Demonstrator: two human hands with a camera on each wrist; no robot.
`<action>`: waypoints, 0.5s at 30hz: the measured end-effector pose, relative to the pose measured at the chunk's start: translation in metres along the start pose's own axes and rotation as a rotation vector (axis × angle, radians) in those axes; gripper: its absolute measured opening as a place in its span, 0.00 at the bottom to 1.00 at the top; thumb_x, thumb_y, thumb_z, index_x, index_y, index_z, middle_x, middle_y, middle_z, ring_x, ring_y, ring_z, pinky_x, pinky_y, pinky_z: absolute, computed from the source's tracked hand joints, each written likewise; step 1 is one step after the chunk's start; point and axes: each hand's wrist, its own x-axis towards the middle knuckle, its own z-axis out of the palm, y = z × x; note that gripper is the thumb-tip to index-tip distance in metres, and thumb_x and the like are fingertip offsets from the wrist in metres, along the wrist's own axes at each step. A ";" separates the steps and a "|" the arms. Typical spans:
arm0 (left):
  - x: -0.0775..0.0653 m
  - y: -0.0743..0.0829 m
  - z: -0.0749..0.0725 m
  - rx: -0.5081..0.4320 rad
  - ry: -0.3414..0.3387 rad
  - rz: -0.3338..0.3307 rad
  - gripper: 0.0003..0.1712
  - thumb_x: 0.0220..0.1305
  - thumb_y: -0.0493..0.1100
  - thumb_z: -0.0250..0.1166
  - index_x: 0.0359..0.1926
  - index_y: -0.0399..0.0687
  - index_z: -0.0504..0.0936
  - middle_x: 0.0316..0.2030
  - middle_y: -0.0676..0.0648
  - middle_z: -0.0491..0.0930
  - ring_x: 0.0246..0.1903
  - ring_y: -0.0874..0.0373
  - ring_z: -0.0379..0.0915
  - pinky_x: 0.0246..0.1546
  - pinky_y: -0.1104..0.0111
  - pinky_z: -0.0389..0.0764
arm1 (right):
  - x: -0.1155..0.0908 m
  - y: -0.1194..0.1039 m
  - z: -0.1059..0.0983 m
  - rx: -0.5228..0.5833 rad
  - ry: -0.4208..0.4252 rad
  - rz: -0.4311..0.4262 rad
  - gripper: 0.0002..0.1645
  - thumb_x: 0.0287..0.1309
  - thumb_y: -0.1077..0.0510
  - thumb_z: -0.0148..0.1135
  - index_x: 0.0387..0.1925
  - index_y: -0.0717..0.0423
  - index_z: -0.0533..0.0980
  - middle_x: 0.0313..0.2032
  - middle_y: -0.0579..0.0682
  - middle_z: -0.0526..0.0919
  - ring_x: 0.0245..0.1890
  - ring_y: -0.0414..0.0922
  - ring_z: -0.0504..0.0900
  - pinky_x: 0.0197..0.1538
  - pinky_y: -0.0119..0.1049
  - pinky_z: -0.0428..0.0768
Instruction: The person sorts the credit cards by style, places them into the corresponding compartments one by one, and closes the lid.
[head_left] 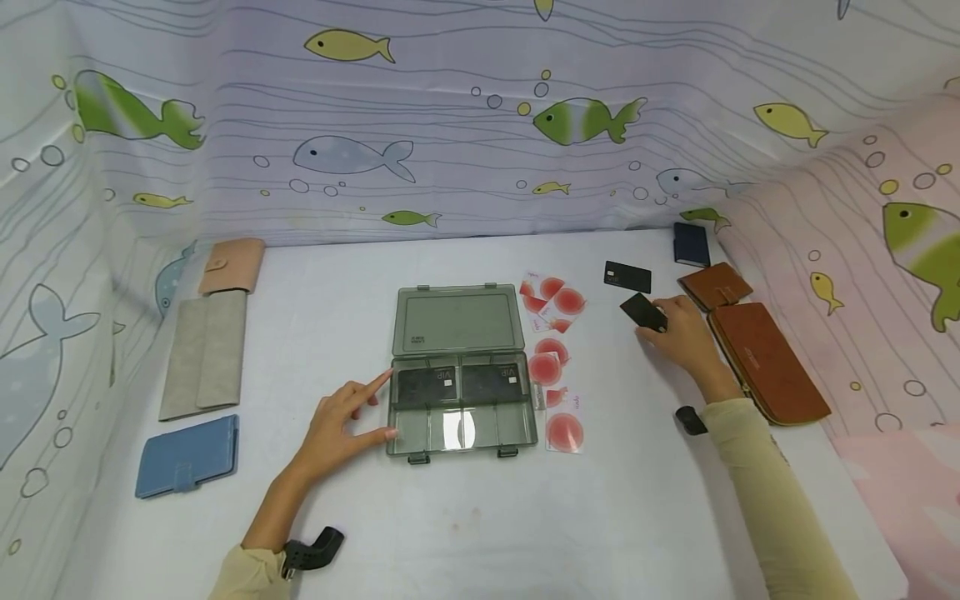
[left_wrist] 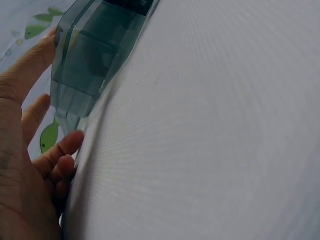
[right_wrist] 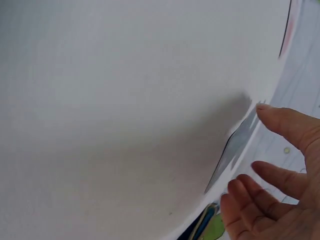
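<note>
My left hand (head_left: 341,429) steadies the left side of a grey-green clear plastic case (head_left: 502,425), index finger and thumb spread along its edge. Its lid (head_left: 459,321) lies folded back. Two black VIP cards (head_left: 491,383) lie in the far compartments. In the left wrist view, the fingertips (left_wrist: 42,52) touch the case's wall (left_wrist: 75,85). My right hand (head_left: 686,337) holds a tilted black card (head_left: 641,310) by its edges, between thumb and fingers. Another black card (head_left: 627,277) lies flat just beyond it. In the right wrist view, the thumb (right_wrist: 285,122) meets a card (right_wrist: 232,145) seen almost edge-on.
Red-and-white cards (head_left: 564,432) lie beside the case's right side. On the left are a blue wallet (head_left: 187,454), a grey wallet (head_left: 202,354) and a tan wallet (head_left: 232,262). On the right lie two brown wallets (head_left: 768,362) and a navy one (head_left: 691,244). Fish-print curtains surround the table.
</note>
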 end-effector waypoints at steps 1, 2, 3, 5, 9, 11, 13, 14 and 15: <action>0.000 0.000 0.000 0.000 0.000 0.000 0.50 0.48 0.52 0.79 0.73 0.67 0.66 0.39 0.54 0.72 0.30 0.61 0.57 0.41 0.60 0.54 | 0.000 0.003 -0.001 -0.010 -0.014 0.020 0.38 0.59 0.55 0.68 0.62 0.76 0.68 0.58 0.76 0.67 0.57 0.70 0.69 0.57 0.64 0.70; 0.000 0.000 0.000 0.001 0.001 0.002 0.50 0.48 0.52 0.79 0.73 0.67 0.66 0.38 0.54 0.72 0.30 0.61 0.57 0.41 0.60 0.54 | 0.001 0.007 -0.001 -0.019 -0.028 0.036 0.38 0.59 0.54 0.68 0.62 0.77 0.67 0.58 0.76 0.67 0.56 0.70 0.70 0.57 0.64 0.70; 0.000 0.000 0.000 0.002 0.002 0.002 0.50 0.48 0.52 0.79 0.73 0.67 0.66 0.38 0.55 0.72 0.30 0.61 0.57 0.41 0.60 0.54 | 0.001 0.010 -0.001 -0.023 -0.039 0.050 0.39 0.60 0.52 0.67 0.62 0.78 0.67 0.58 0.77 0.66 0.56 0.70 0.69 0.57 0.64 0.70; 0.000 0.000 0.001 0.005 0.004 0.004 0.50 0.47 0.52 0.79 0.73 0.67 0.66 0.38 0.55 0.72 0.30 0.62 0.57 0.40 0.60 0.54 | 0.001 0.013 -0.003 -0.025 -0.061 0.070 0.40 0.60 0.50 0.67 0.60 0.80 0.67 0.56 0.78 0.67 0.53 0.69 0.70 0.55 0.64 0.71; 0.000 -0.001 0.001 0.005 0.004 0.000 0.50 0.48 0.52 0.79 0.73 0.67 0.66 0.38 0.55 0.72 0.30 0.62 0.57 0.40 0.60 0.54 | 0.002 0.017 -0.006 -0.014 -0.088 0.077 0.38 0.59 0.49 0.67 0.53 0.82 0.71 0.47 0.75 0.71 0.46 0.64 0.71 0.49 0.60 0.73; 0.000 -0.002 0.001 0.003 0.003 -0.001 0.50 0.48 0.52 0.78 0.73 0.67 0.66 0.38 0.55 0.72 0.30 0.62 0.57 0.40 0.60 0.54 | 0.002 0.018 -0.008 -0.006 -0.103 0.076 0.35 0.58 0.50 0.68 0.48 0.82 0.73 0.43 0.72 0.72 0.42 0.61 0.70 0.45 0.56 0.74; 0.000 -0.002 0.001 0.001 0.003 0.000 0.50 0.48 0.52 0.78 0.73 0.67 0.66 0.38 0.55 0.72 0.30 0.62 0.57 0.40 0.60 0.54 | 0.002 0.018 -0.010 0.000 -0.118 0.078 0.34 0.58 0.50 0.68 0.46 0.81 0.73 0.40 0.69 0.73 0.40 0.60 0.70 0.43 0.54 0.74; 0.000 -0.002 0.001 0.000 0.002 -0.001 0.50 0.48 0.52 0.78 0.73 0.67 0.66 0.38 0.55 0.71 0.30 0.62 0.57 0.40 0.60 0.54 | 0.002 0.018 -0.011 0.003 -0.126 0.081 0.33 0.57 0.50 0.69 0.45 0.80 0.73 0.39 0.69 0.73 0.40 0.59 0.70 0.42 0.53 0.74; 0.000 -0.002 0.001 0.000 0.003 0.001 0.50 0.48 0.52 0.78 0.73 0.67 0.66 0.38 0.55 0.72 0.30 0.62 0.57 0.40 0.60 0.54 | 0.002 0.018 -0.012 0.007 -0.133 0.085 0.33 0.57 0.50 0.69 0.45 0.80 0.73 0.38 0.68 0.73 0.39 0.59 0.71 0.41 0.52 0.74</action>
